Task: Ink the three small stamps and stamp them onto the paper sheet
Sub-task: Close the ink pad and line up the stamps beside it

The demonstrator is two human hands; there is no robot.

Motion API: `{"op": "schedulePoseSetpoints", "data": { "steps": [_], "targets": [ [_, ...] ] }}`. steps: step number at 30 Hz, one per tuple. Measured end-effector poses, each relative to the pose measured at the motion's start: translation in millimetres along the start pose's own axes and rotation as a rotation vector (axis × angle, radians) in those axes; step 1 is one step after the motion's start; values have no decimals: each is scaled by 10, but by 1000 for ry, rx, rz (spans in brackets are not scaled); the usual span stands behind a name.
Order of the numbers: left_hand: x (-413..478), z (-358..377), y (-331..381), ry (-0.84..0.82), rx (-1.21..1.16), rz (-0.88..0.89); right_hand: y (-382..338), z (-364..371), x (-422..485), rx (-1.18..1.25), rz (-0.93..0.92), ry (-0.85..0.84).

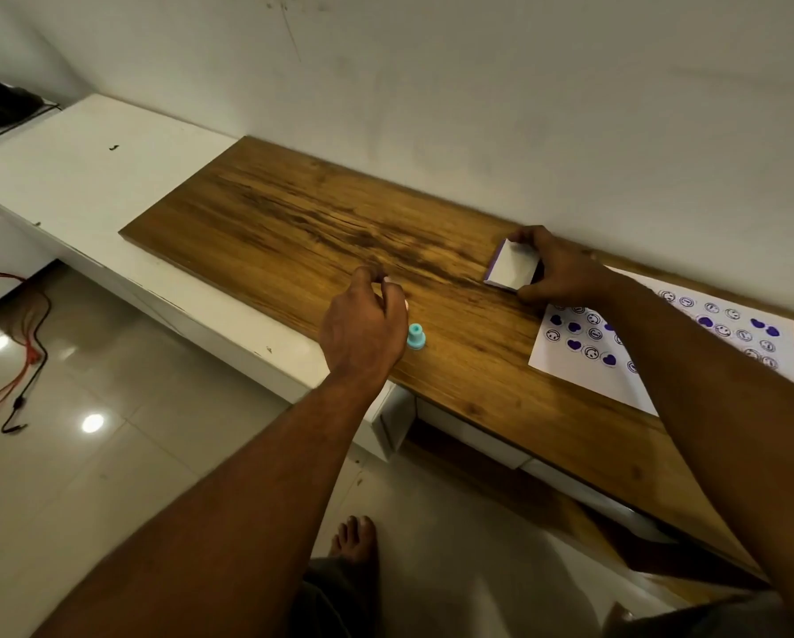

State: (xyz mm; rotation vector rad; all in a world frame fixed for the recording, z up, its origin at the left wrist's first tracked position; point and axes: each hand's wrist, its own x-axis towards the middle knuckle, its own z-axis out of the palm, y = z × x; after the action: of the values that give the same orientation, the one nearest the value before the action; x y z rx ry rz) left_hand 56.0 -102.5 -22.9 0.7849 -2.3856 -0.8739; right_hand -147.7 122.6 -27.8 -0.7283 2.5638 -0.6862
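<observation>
At the tabletop's (293,232) back edge my right hand (558,274) clasps the ink pad (512,269). My left hand's (362,329) grip I cannot tell.

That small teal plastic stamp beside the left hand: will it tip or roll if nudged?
The small teal plastic stamp stands upright on a wider round base, so a light nudge probably slides it. Knocked over, its round body would likely roll. Probably very light.
</observation>
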Motion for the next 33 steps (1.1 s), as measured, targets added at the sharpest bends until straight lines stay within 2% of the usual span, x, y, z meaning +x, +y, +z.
{"op": "schedulePoseSetpoints", "data": {
  "steps": [3,5,10,11,13,17,24,28,33],
  "targets": [
    [0,4,-14,6,5,-11,3,-12,6,3,12,-20],
    [6,-4,-16,12,12,-17,-10,-26,-9,-14,-10,29],
    [32,-36,-32,17,10,-38,-267,-98,-85,188,-129,439],
    [40,-47,-44,21,11,-55,-368,-96,-82,197,-167,479],
    [67,-81,-79,16,25,-98,-612,-53,-68,151,-263,409],
    [129,-156,-183,-56,106,-179,-1093,277,-14,30,-410,24],
    [142,-180,-305,-166,176,-188,-1328,719,140,-128,-446,-85],
    [146,-150,-335,-165,178,-194,-1316,773,189,-170,-425,-48],
    [97,-105,-372,-178,188,-166,-1109,695,422,-269,-263,283]
  ]
}}
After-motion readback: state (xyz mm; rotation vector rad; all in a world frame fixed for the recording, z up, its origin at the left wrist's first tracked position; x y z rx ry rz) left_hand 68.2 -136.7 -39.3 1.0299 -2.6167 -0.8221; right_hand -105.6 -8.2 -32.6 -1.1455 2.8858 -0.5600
